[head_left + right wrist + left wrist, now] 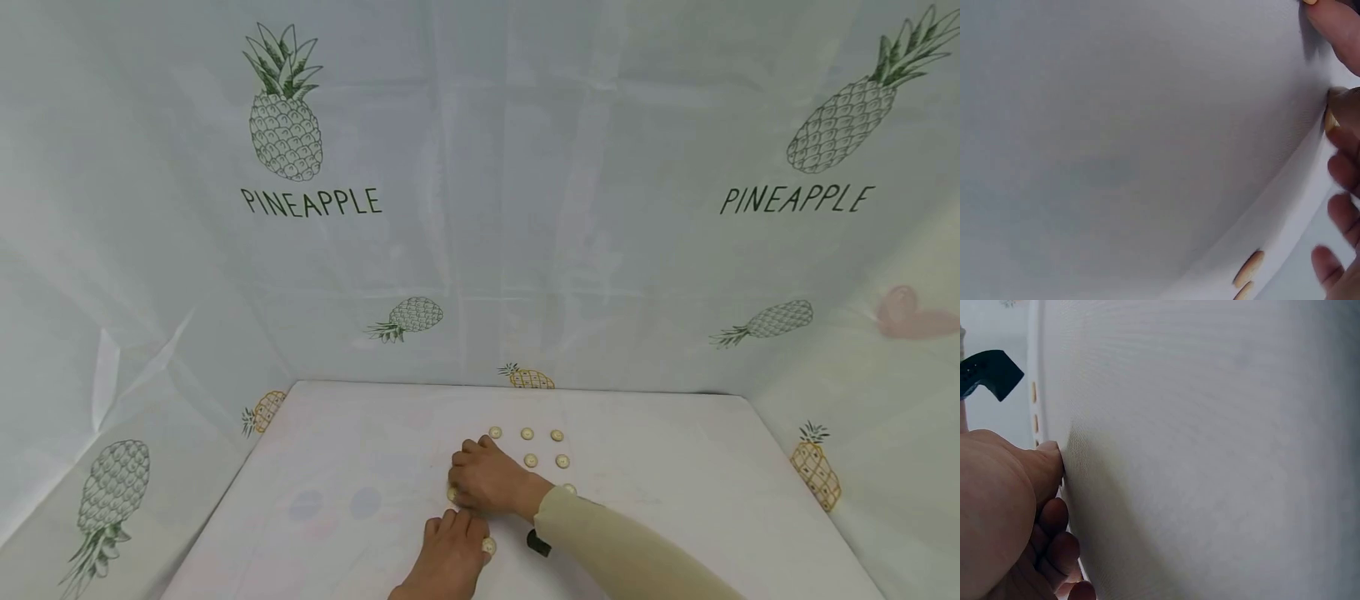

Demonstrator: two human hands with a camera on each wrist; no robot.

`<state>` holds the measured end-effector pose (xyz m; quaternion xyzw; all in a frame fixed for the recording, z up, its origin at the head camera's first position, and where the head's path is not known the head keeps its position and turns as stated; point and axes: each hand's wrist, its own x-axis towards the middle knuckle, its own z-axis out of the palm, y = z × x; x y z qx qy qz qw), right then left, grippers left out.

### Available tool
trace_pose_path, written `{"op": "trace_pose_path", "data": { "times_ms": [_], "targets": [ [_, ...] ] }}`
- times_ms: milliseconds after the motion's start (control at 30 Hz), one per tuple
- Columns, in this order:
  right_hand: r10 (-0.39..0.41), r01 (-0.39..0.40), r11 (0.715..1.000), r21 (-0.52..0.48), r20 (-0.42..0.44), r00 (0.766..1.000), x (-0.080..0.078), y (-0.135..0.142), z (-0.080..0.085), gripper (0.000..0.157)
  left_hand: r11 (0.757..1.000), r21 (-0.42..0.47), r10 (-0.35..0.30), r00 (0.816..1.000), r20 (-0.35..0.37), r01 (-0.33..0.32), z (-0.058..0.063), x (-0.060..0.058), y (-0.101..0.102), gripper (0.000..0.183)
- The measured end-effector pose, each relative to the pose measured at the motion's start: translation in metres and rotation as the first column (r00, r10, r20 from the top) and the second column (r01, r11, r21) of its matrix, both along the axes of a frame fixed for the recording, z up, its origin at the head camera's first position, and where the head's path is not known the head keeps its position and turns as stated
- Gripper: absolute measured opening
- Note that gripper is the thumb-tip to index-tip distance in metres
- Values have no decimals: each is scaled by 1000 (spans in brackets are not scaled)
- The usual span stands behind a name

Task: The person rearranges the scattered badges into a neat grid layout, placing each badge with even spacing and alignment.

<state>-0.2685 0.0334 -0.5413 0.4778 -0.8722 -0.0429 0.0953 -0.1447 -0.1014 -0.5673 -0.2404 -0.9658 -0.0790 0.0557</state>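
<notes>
My right hand [487,479] reaches over the white table and pinches a pale round button [1332,119] between thumb and finger. In the head view this button [452,492] peeks out at the hand's left side. Just nearer to me is my left hand [450,554], its fingers curled, with another pale button [489,546] held at its thumb. In the left wrist view the left thumb [1050,453] lies against the tabletop and hides most of what it grips. Beyond the right hand several matching buttons lie in loose rows, among them one button [527,433] at the back.
A button [569,488] shows partly behind the right sleeve [630,546]. Under the right wrist hangs a black device [538,543]. A pineapple-print cloth [465,250] walls the white table [675,467] at the back and sides.
</notes>
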Motion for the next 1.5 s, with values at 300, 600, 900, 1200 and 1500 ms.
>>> {"op": "trace_pose_path", "data": {
  "times_ms": [300, 600, 900, 1200, 1500],
  "targets": [
    [-58, 56, 998, -17, -99, 993, 0, 9, -4, 21, 1000, 31, 1, 999, 52, -2, 2, 0, 2, 30],
    [-80, 79, 996, -32, -30, 996, -2, 7, -2, 16, 999, 31, -5, 1000, 19, 4, 3, 1, 4, 31],
    [-97, 101, 993, -69, 58, 994, -5, 3, -4, 15, 999, 32, -8, 1000, -22, 8, 0, 2, 4, 31],
    [-66, 56, 997, -54, -199, 978, -4, 7, -5, 21, 999, 37, -16, 1000, -6, 16, -2, 0, 4, 30],
    [-106, 93, 992, -81, -172, 979, -1, 27, 3, 21, 1000, -5, -19, 1000, -22, 19, -3, -3, 1, 31]
  ]
}}
